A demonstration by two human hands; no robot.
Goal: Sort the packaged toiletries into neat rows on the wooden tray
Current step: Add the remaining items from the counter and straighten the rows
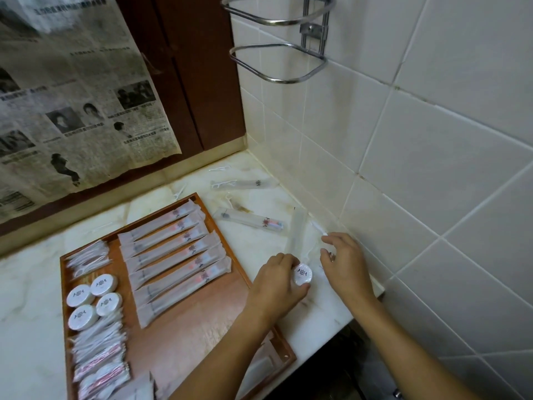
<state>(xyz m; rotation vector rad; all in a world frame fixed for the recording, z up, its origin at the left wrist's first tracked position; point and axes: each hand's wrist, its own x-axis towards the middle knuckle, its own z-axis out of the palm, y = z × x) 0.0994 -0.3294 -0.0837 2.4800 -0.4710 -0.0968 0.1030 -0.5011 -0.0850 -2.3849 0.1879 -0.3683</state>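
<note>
- left hand (pixel 278 280) has its grip curled round a small round soap puck (pixel 302 274), pinched at the fingertips, off the tray and over the marble surface (pixel 34 287)
- right hand (pixel 344 262) sits just right of that grip, fingers loosely bent over a clear wrapped stick item (pixel 297 230); looks like it's holding nothing, maybe just brushing the wrapper
- wooden tray (pixel 184 336) is to the left of both grips, already mostly sorted: a row of long toothbrush packs (pixel 176 255), four round pucks (pixel 92 300) further left, thin sachets stacked above and below those
- so I'd say this is the pick-up step for the strays, soap in hand but not placed yet
- next move probably means carrying the puck well to the left, over the toothbrush row, and setting it beside the other four without knocking them
- a few more loose packs (pixel 251 220) lie beyond the grips, toward the tiled wall (pixel 432 140), so there's more to collect after this one
</note>
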